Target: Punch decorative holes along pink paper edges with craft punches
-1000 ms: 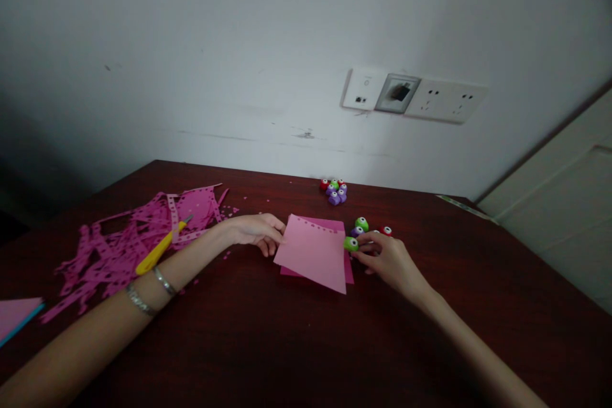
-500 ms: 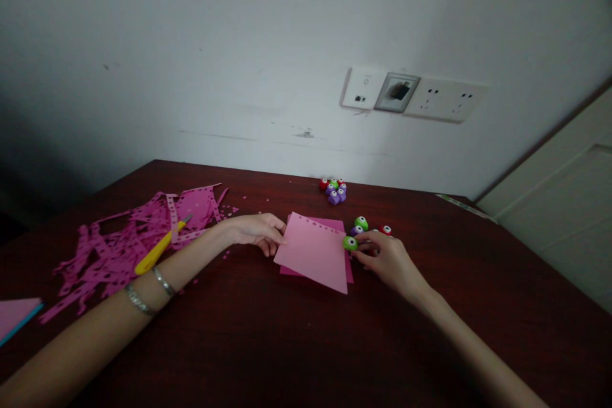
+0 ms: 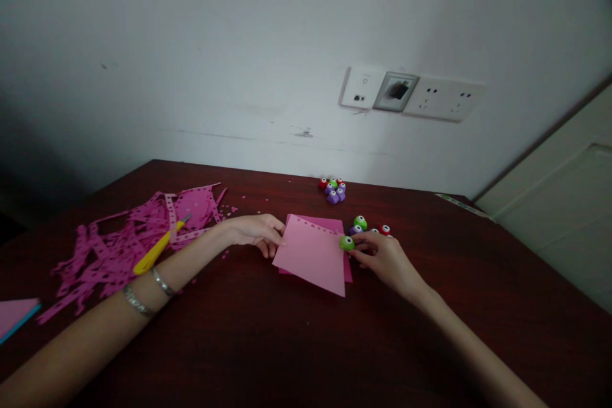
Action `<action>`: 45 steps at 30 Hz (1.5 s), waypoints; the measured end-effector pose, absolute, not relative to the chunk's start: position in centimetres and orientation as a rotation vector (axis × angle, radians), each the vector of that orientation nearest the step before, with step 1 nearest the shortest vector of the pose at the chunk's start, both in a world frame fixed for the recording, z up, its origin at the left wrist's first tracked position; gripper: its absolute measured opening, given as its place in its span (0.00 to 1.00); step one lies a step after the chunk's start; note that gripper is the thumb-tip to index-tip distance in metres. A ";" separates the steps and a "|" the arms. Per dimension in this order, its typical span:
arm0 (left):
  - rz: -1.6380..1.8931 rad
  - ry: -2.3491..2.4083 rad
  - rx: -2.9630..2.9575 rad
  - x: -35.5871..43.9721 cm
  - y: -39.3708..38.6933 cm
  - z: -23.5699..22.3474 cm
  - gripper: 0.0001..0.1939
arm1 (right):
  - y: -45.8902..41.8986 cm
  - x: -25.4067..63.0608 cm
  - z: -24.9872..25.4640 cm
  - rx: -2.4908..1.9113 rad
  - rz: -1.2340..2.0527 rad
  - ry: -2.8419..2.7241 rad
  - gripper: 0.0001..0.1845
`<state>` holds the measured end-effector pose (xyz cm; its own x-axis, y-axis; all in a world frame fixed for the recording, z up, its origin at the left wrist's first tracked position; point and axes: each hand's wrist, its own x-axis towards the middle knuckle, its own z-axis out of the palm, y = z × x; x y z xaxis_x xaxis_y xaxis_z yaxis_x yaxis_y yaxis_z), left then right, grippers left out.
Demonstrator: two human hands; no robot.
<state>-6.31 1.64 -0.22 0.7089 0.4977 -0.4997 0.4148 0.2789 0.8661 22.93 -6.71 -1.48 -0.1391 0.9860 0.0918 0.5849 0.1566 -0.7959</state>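
My left hand (image 3: 264, 234) pinches the left edge of a light pink sheet of paper (image 3: 310, 258), holding it tilted. Along the sheet's upper edge runs a row of small punched holes. Under it a darker pink sheet (image 3: 349, 271) shows at the top and right. At the light sheet's upper right corner is a small green craft punch (image 3: 347, 243), gripped between the thumb and fingers of my right hand (image 3: 380, 256). Just behind that hand stand another green punch (image 3: 360, 223), a purple punch (image 3: 356, 230) and a red punch (image 3: 384, 229), some partly hidden by my fingers.
A heap of punched pink paper strips (image 3: 115, 242) covers the left of the dark wooden table (image 3: 287, 344). On it lies a yellow-handled cutter (image 3: 155, 254). More punches (image 3: 333, 196) cluster near the wall. Pink and blue paper (image 3: 16, 317) sits at the left edge. Wall sockets (image 3: 444, 99) are behind.
The green punch and my right hand have shifted slightly left at the sheet's corner. The light sheet's right side sits slightly lower. My left hand keeps its hold.
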 end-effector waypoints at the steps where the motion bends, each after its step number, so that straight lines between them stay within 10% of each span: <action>1: 0.054 0.849 1.339 -6.3 1.6 -0.2 0.20 | -6.7 22.9 -1.6 -1.490 0.799 -1.824 0.11; 19: 0.171 1.067 2.715 -1.3 -5.0 0.3 0.30 | -6.7 22.6 -1.9 -1.475 0.541 -2.069 0.14; 38: 0.020 0.823 2.549 -1.1 -5.4 -0.7 0.38 | -7.1 22.7 -1.2 -1.547 0.758 -1.885 0.17; 45: 0.492 0.939 2.440 0.1 -3.1 0.3 0.14 | -6.6 23.1 0.5 -1.731 1.213 -1.658 0.19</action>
<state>0.08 -3.07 0.32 0.7004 0.6963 0.1567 0.5253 -0.6515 0.5474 23.09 -6.64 0.53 -0.1098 0.9534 -0.2808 0.5563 -0.1752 -0.8123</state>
